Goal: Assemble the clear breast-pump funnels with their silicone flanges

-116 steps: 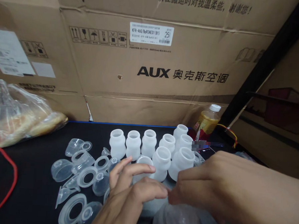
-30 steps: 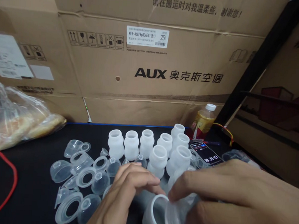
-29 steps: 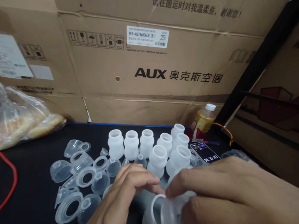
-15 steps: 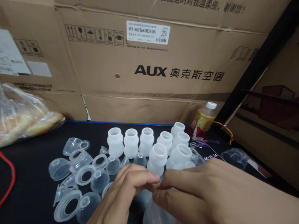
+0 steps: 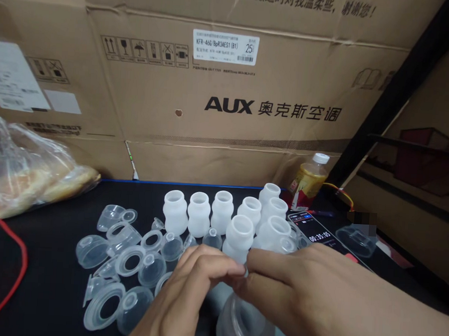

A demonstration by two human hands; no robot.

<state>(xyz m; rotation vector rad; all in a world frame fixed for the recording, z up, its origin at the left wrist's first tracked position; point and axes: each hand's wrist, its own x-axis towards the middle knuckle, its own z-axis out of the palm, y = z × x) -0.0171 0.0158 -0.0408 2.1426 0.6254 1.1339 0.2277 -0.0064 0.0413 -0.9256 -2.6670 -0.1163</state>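
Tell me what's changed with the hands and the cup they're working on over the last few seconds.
The right hand slid left over the translucent cup, so its fingertips now meet those of the left hand above the cup. The cup's rim, exposed a second ago, is now mostly covered. The phone timer ran on to 00:35:05. The standing white bottles, the loose clear caps and the drink bottle stayed put.

Light: soft and a bit dim, coming from above
Shine: small bright spots on the clear plastic bag [image 5: 28, 170]
Edges: bent and stretched
Blur: the near hands look fuzzy
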